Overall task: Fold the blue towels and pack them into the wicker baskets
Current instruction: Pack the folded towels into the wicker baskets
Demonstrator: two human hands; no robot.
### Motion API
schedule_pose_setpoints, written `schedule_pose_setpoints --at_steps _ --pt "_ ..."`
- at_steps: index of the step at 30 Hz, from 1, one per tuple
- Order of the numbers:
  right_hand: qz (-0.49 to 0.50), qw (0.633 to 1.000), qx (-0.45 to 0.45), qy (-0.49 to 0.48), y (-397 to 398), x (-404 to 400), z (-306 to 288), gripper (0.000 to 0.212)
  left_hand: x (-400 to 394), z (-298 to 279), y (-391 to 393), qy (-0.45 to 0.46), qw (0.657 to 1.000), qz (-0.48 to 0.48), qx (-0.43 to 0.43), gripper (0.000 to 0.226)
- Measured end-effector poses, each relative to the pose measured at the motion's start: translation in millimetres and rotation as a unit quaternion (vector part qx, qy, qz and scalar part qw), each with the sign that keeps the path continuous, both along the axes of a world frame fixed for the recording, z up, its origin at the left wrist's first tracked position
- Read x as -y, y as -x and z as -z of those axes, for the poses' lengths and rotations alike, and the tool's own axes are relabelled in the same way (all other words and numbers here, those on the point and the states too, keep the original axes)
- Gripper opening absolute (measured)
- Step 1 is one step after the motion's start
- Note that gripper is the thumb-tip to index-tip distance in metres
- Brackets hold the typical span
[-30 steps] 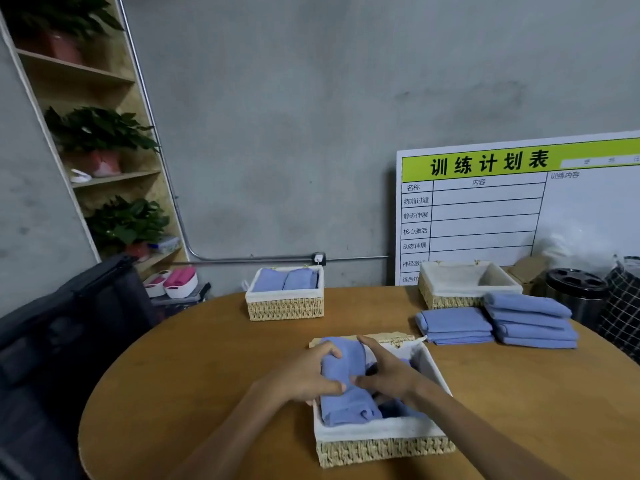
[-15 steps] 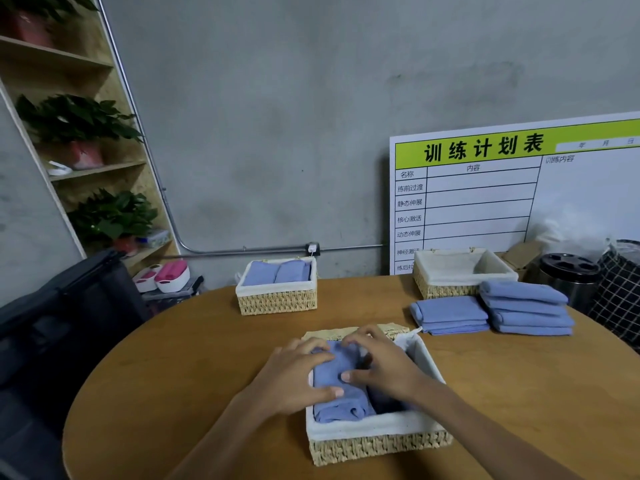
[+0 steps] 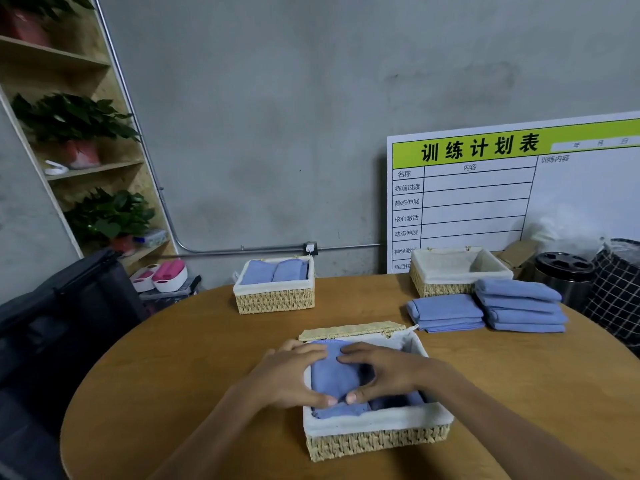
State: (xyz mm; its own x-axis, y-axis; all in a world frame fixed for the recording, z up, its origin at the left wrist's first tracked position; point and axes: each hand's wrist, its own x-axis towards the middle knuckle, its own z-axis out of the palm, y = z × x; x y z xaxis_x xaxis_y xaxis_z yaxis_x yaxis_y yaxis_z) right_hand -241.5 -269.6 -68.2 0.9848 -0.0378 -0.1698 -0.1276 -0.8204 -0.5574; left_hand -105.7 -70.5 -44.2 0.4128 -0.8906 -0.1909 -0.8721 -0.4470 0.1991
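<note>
Basket [image 3: 377, 441] wall rings hands, seemingly

Dim, flat indoor light is falling evenly, casting only soft shadows. The wide lens is bending the shelf [image 3: 69, 161] at the left edge. The lower left of the frame is sinking into darkness; detail is looking slightly soft.

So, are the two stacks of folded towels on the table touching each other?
Cannot tell. In the head view the lower stack and the taller stack sit side by side, but no clear gap or contact shows between them.
</note>
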Motion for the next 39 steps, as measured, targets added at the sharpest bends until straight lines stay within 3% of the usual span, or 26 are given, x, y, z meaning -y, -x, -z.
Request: schedule_pose_setpoints --at_steps 3,6,11,16,18,20,22,24,27,35,39 --pt "-0.011 0.997 0.015 0.069 -1.7 -5.2 9.6 0.113 5.6 7.9 4.4 -0.008 0.997 0.022 0.068 0.095" --pt "-0.02 0.994 0.031 0.102 -5.8 -7.3 19.8 0.098 9.9 15.0 6.8 -0.008 0.994 0.033 0.108 0.098" --pt "-0.014 0.996 0.044 0.07 -4.7 0.3 11.4 0.09 13.2 6.5 -0.5 -0.019 0.997 0.026 0.072 0.098" --pt "-0.02 0.994 0.025 0.109 -4.1 -2.3 19.3 0.089 23.4 2.5 8.5 -0.081 0.987 0.056 0.13 0.091" --pt "-0.007 0.996 0.046 0.08 -2.4 1.5 7.2 0.073 35.8 -16.8 6.5 -0.139 0.982 0.056 0.114 0.086" --pt "0.04 0.992 0.108 0.055 4.8 19.3 -11.0 0.043 55.2 -41.1 0.7 -0.144 0.987 0.045 0.058 0.059" --pt "0.132 0.976 0.172 0.037 16.2 54.3 -25.3 0.02 83.0 -62.0 -3.7 -0.064 0.997 0.04 -0.001 0.022" --pt "0.233 0.946 0.221 0.044 30.2 95.9 -34.1 0.01 122.8 -73.9 -3.3 0.034 0.998 0.047 -0.029 0.019" --pt "0.307 0.918 0.222 0.113 45.2 155.7 -24.5 0.014 196.2 -68.6 5.0 0.096 0.993 0.065 -0.037 0.021" --pt "0.337 0.921 0.141 0.137 27.1 237.0 51.4 0.017 357.5 32.5 -11.5 0.068 0.996 0.055 -0.025 0.02" --pt "0.347 0.91 0.171 0.152 24.0 239.8 72.7 0.021 385.1 59.3 -14.2 0.056 0.995 0.057 -0.062 0.018"
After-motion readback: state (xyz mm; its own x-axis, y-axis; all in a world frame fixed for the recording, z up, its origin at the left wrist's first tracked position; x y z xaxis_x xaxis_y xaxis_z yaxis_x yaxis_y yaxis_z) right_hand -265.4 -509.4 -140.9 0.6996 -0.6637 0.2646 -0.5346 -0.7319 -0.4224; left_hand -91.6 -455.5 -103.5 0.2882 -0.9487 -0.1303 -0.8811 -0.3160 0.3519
